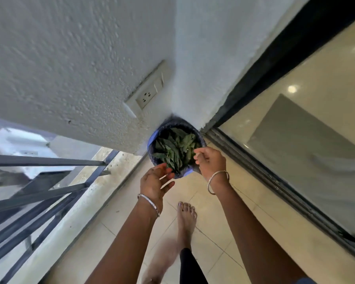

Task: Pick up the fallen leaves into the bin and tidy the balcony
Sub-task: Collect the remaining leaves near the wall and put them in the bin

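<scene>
Far left of my left hand: a dark metal railing (39, 191), with a stained pale kerb (86, 193) along its foot. One small dark scrap (117, 211) lies on the floor tiles (119, 253) just left of my left forearm; too small to identify.

Left hand (154, 181): fingers straight and relaxed, palm turned towards the bin, nothing held. Its fingertips reach the near rim of the bin. A bangle (150, 203) sits on the wrist.

Between and beyond both hands: the bin (150, 142), blue-rimmed, set into the corner where the rough white wall (70, 68) turns. The leaves (174, 150) lie inside it, green and heaped. A wall socket (148, 95) is mounted above the bin.

Below the hands, between my forearms: my bare foot (186, 218) on the tiles.

Right hand (210, 162): over the bin's right rim, fingers loosely curled downward. Whether they pinch a leaf I cannot tell. A thin bangle (218, 181) hangs on the wrist.

Right of the right hand: a dark sliding-door track (275, 181), then the glass door (305, 130).
</scene>
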